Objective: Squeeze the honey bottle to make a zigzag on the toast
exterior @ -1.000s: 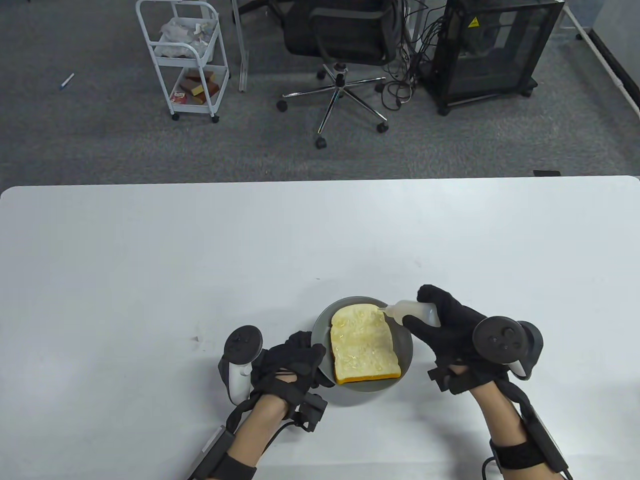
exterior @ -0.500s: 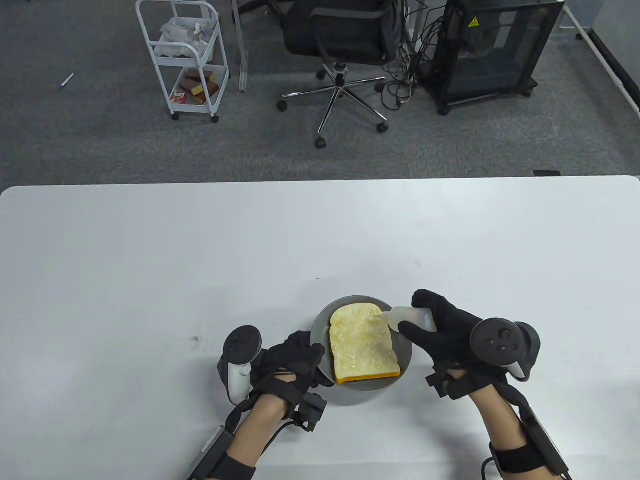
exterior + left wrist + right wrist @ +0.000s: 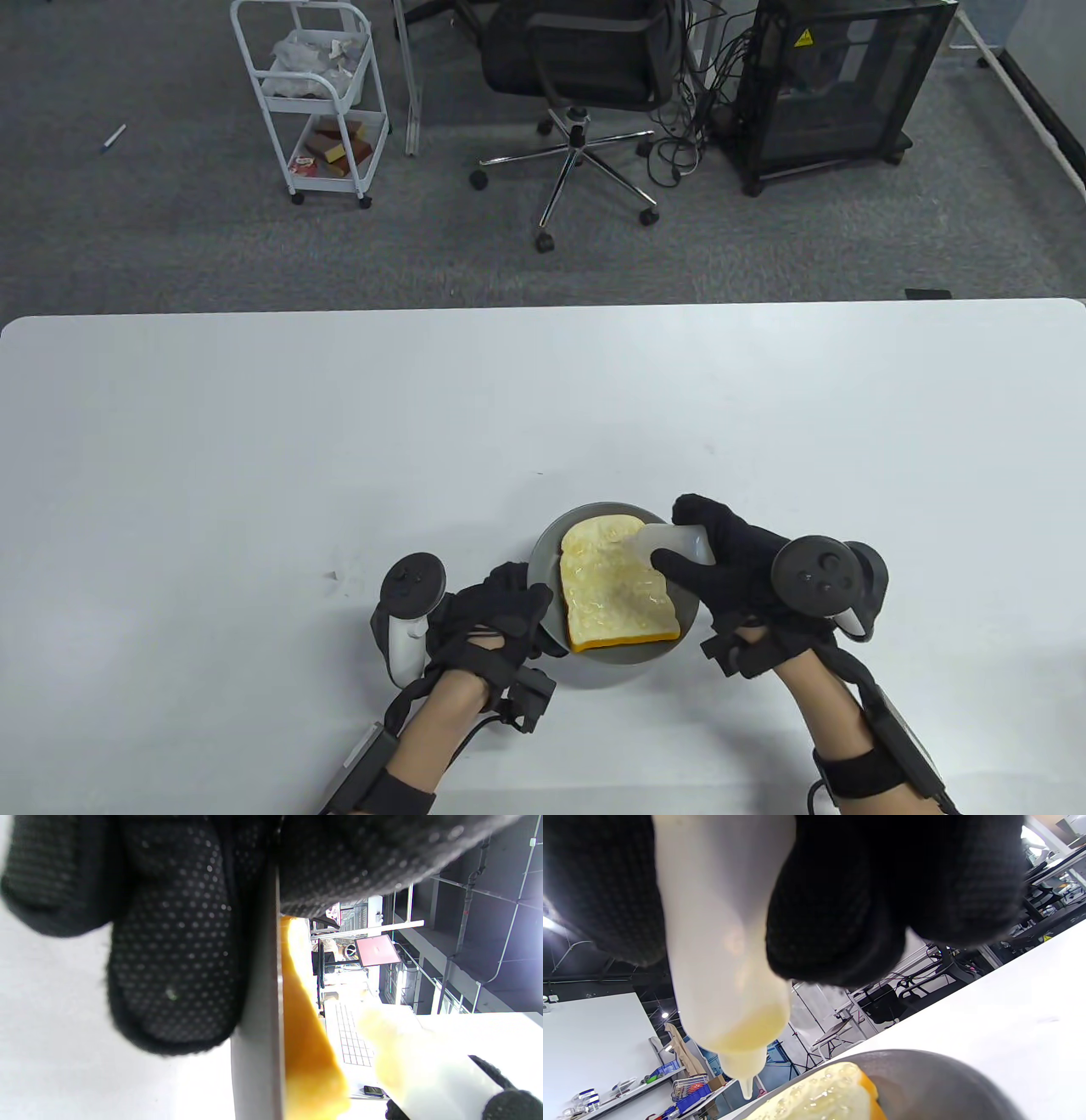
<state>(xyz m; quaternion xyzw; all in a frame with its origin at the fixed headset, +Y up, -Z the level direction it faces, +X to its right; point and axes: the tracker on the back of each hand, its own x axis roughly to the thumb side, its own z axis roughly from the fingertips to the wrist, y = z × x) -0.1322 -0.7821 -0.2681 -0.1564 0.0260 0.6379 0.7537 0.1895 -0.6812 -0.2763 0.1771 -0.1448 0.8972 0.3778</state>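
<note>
A slice of toast (image 3: pixel 612 586) with glossy honey on it lies on a grey plate (image 3: pixel 543 543) near the table's front edge. My right hand (image 3: pixel 721 556) grips a translucent honey bottle (image 3: pixel 670 541), tipped with its nozzle down over the toast's right upper part. In the right wrist view the bottle (image 3: pixel 721 955) hangs nozzle-down just above the toast (image 3: pixel 823 1096), honey pooled at the tip. My left hand (image 3: pixel 501 615) holds the plate's left rim; in the left wrist view its fingers (image 3: pixel 174 955) lie against the rim (image 3: pixel 258 1069), with the toast's orange crust (image 3: pixel 309 1052) beside it.
The white table (image 3: pixel 339 441) stretches wide behind and beside the plate. Beyond its far edge stand a white cart (image 3: pixel 314 102), an office chair (image 3: pixel 585 76) and a black cabinet (image 3: pixel 840 85) on the carpet.
My right hand has moved the bottle leftward, from the toast's upper right corner to further over the slice. The left hand and the plate have not moved.
</note>
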